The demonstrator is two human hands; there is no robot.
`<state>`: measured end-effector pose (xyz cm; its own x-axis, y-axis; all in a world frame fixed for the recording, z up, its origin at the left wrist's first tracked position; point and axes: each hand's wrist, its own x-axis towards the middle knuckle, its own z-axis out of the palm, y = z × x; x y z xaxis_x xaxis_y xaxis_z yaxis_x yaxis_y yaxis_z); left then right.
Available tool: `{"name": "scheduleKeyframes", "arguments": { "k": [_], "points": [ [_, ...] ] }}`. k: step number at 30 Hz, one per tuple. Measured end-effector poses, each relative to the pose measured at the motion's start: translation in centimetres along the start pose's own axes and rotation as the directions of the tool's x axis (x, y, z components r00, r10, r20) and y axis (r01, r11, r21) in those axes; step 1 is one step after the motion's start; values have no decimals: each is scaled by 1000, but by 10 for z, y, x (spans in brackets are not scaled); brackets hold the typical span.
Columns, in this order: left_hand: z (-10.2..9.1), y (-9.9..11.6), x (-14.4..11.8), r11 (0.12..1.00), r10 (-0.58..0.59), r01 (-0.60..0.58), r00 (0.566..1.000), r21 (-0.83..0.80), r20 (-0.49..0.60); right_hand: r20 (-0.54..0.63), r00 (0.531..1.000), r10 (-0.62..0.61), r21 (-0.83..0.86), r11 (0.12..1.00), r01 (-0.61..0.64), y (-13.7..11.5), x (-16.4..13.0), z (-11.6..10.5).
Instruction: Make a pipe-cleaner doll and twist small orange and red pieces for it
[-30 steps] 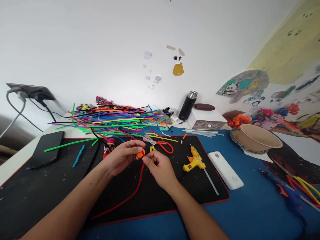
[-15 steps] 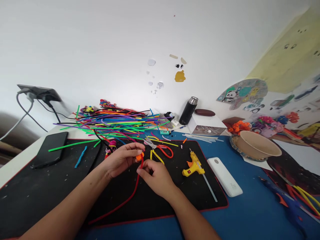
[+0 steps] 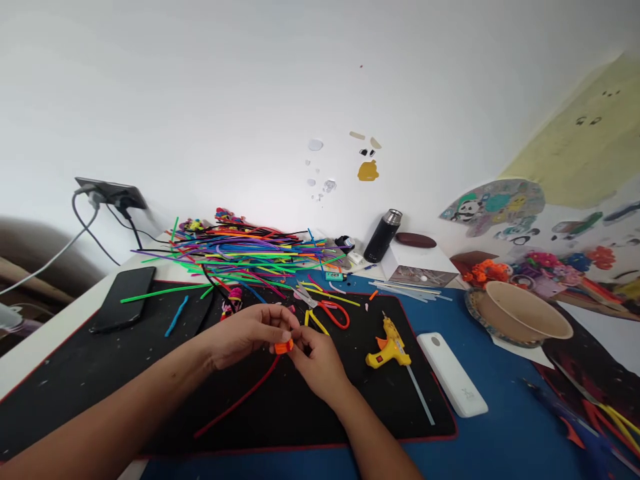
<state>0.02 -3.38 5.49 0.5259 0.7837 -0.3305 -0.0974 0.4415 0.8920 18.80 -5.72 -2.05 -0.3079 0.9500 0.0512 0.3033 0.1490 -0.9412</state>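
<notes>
Over the black mat, my left hand (image 3: 255,333) pinches a small orange coiled piece (image 3: 284,347), seemingly pipe cleaner, between thumb and fingers. A long red pipe cleaner (image 3: 240,402) runs from beneath this piece in a curve down to the left. My right hand (image 3: 323,367) is closed against the left fingertips, at the orange piece and the upper end of the red pipe cleaner; its fingertips are partly hidden. Just beyond the hands lie red-handled scissors (image 3: 334,314) and a bent yellow pipe cleaner (image 3: 317,323).
A yellow glue gun (image 3: 389,347) rests on the mat at right, beside a white power bank (image 3: 453,375). Behind are a pile of pipe cleaners (image 3: 250,250), a black flask (image 3: 383,237) and a beige bowl (image 3: 530,313). A phone (image 3: 125,299) lies left.
My hands have come closer together, and the orange piece has turned and sits lower. The upper part of the red pipe cleaner is now hidden behind it. The head view has shifted slightly.
</notes>
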Motion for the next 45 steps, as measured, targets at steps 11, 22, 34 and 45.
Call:
{"name": "scheduleKeyframes", "arguments": {
  "k": [11,22,34,45],
  "points": [
    [10,7,-21,987,-113,105,992,117,63,66,994,-83,28,996,81,-17,8,-3],
    [1,-2,-31,986,-126,127,992,106,-17,217,968,-130,-333,922,198,-51,29,-17],
    [-19,-31,-9,994,-109,111,991,21,-82,313,949,27,-722,656,219,-81,59,-19],
    [-47,-28,-11,997,81,-77,966,27,-246,252,967,49,-665,734,136,-68,50,-21]
  ]
}}
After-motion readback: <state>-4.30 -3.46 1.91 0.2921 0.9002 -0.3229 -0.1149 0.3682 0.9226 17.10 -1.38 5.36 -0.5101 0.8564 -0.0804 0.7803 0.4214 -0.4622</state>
